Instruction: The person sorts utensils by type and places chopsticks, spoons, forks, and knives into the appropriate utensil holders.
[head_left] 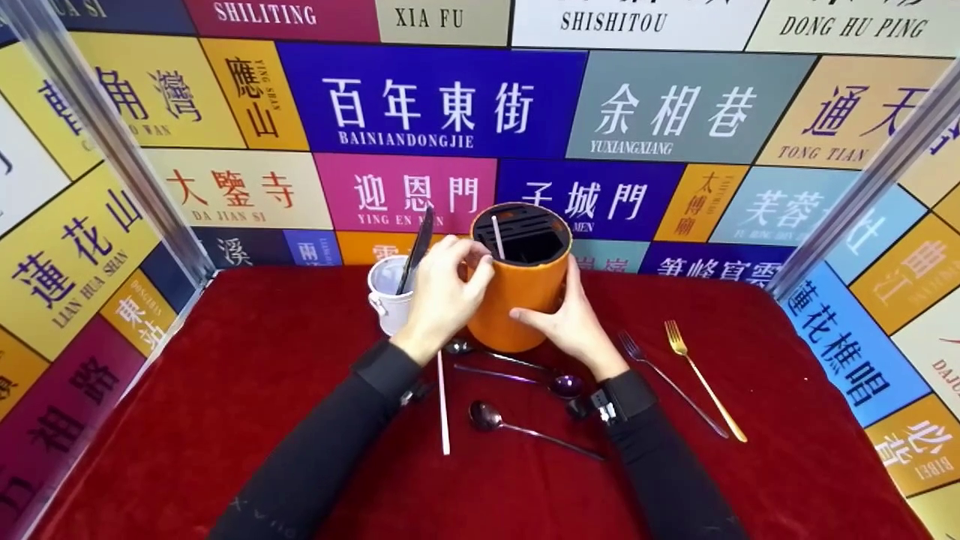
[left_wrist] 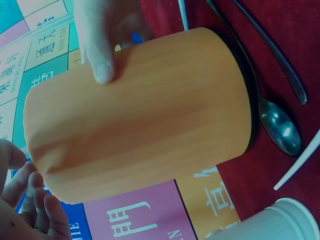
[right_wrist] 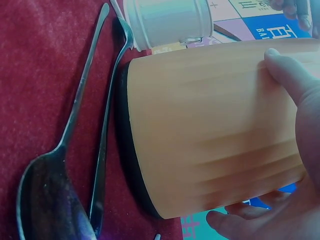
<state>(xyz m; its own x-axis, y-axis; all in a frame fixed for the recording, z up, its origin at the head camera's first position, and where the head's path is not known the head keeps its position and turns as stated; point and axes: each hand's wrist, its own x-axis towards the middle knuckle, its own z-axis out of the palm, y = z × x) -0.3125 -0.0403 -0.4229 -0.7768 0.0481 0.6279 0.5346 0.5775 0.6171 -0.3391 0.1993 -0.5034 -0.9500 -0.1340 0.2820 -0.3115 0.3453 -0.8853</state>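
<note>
The orange utensil holder (head_left: 501, 300) stands near the middle of the tabletop's (head_left: 247, 360) far edge, probably stiff, light and slightly slippery, best clasped around its side, where the right hand (head_left: 574, 319) grips it, while the left hand (head_left: 448, 289), fingers loosely bent, lies at the rim.

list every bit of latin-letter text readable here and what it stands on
Backdrop wall:
"SHILITING"
"XIA FU"
"SHISHITOU"
"DONG HU PING"
"YING SHAN"
"BAINIANDONGJIE"
"YUXIANGXIANG"
"TONG TIAN"
"DA JIAN SI"
"YING EN MEN"
"LIAN HUA SHAN"
"BIBEI"
Its other Latin lettering: partly hidden, cut off or too small.
Left sleeve: marks too blurred.
</note>
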